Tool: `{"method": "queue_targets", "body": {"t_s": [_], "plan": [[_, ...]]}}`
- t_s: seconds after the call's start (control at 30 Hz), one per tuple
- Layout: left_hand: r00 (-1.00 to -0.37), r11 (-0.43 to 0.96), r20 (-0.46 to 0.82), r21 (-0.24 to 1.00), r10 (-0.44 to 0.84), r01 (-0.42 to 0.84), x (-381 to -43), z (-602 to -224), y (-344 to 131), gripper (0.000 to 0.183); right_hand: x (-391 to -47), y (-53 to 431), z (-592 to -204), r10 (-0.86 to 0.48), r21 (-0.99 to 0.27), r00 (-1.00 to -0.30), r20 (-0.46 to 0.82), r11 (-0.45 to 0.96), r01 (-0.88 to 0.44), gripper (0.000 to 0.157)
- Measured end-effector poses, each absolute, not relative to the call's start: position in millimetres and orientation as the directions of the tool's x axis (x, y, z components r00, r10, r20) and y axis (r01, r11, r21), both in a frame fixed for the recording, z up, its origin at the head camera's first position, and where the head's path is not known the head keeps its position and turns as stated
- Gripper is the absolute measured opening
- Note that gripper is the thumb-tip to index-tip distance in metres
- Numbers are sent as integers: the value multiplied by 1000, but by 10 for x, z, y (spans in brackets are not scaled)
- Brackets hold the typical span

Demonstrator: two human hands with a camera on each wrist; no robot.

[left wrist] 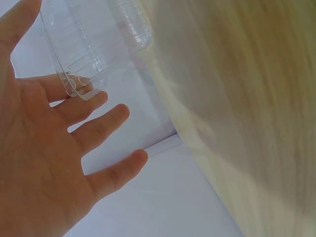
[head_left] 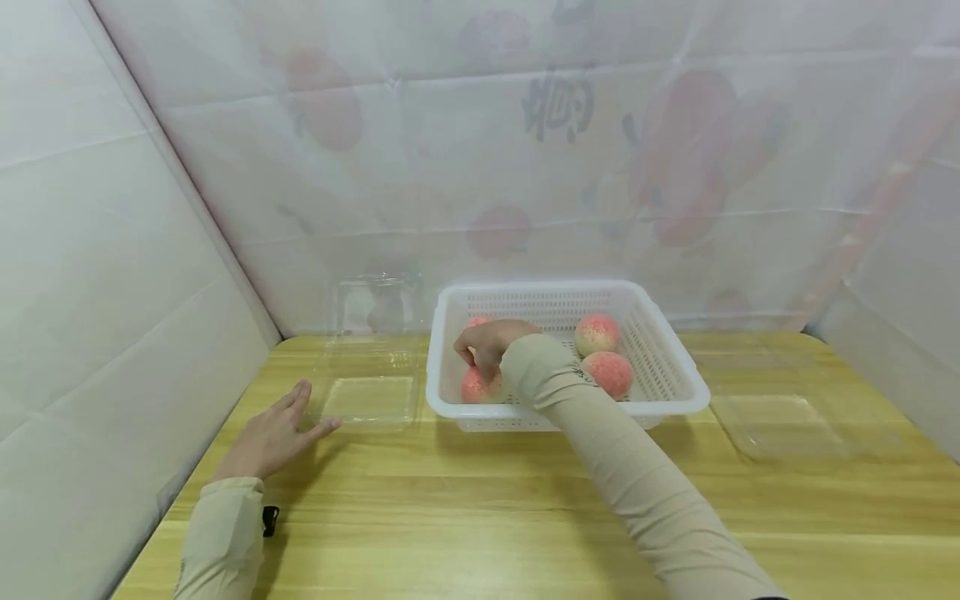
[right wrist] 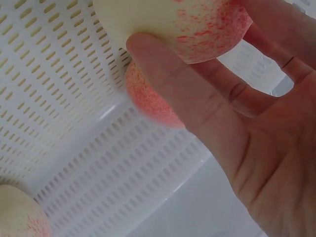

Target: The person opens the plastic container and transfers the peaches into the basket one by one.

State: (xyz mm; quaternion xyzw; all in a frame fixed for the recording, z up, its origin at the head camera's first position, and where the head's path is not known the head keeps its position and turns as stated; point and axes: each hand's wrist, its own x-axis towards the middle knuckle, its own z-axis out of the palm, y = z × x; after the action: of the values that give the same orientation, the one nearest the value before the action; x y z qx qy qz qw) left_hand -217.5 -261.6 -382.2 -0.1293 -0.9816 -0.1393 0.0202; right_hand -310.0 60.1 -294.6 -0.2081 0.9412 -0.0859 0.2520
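In the head view my right hand [head_left: 491, 343] reaches into a white perforated basket [head_left: 567, 410] at its left end. It grips a pink-and-cream peach [right wrist: 177, 24] between thumb and fingers, as the right wrist view shows. A second peach [right wrist: 150, 101] lies close by, partly hidden behind the thumb. At the basket's right end sit two more peaches, one behind [head_left: 597, 334] and one in front [head_left: 609, 373]. My left hand [head_left: 266, 437] is empty with fingers spread, beside a clear plastic box [head_left: 371, 400] whose lid stands raised at the back.
Another clear plastic container [head_left: 780, 423] lies on the wooden table [head_left: 450, 517] to the right of the basket. A white wall panel [head_left: 127, 250] borders the table on the left. A printed sheet [head_left: 450, 167] hangs behind the basket.
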Motion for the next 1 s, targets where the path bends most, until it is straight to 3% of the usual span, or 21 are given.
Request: {"method": "queue_targets", "body": {"t_s": [0.4,0.6,1.0], "plan": [[-948,915,144,255,284,313,-2143,-3830,-2626,88,-3089,602,-2967,-437,-271,-773,-460,898,-347,33],[-929,908,179,215,325,360,-2144,-3810,-2555,83,-3120,715,-2947,-463,-278,-748,-475,886,-372,44],[-919,910,189,168,347,378,-2112,-3728,-2505,77,-3057,1100,-2652,-588,-281,-730,-349,809,-517,42]]}}
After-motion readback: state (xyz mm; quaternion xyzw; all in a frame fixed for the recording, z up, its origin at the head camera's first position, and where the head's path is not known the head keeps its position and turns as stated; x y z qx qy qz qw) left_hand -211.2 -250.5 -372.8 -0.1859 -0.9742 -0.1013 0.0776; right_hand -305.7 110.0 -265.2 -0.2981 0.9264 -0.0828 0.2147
